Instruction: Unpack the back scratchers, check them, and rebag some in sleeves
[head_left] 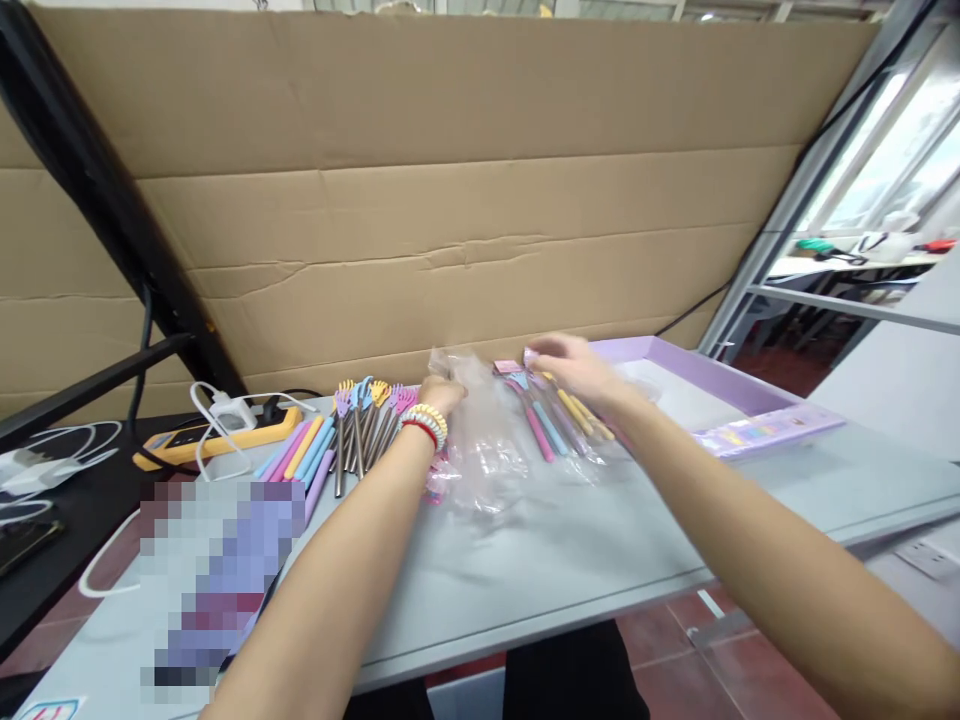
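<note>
My left hand (442, 393), with beaded bracelets at the wrist, has its fingers closed on the top of a clear plastic bag (484, 440) that lies on the table. My right hand (564, 366) is slightly blurred, its fingers stretched out over the upper ends of several bagged back scratchers (547, 425); whether it touches them I cannot tell. Left of my left hand is a pile of unbagged back scratchers (367, 425) with metal rods and yellow, blue, purple and pink claw heads. Beside them lie several coloured handles (300, 450). Something pink shows partly under the clear bag.
A lilac box tray (675, 358) stands at the right, with a printed front panel (772, 430). At the left are a yellow power strip (172, 450), white cables and a pixelated area. A cardboard wall (480, 210) closes off the back; the table's edge (525, 650) runs in front.
</note>
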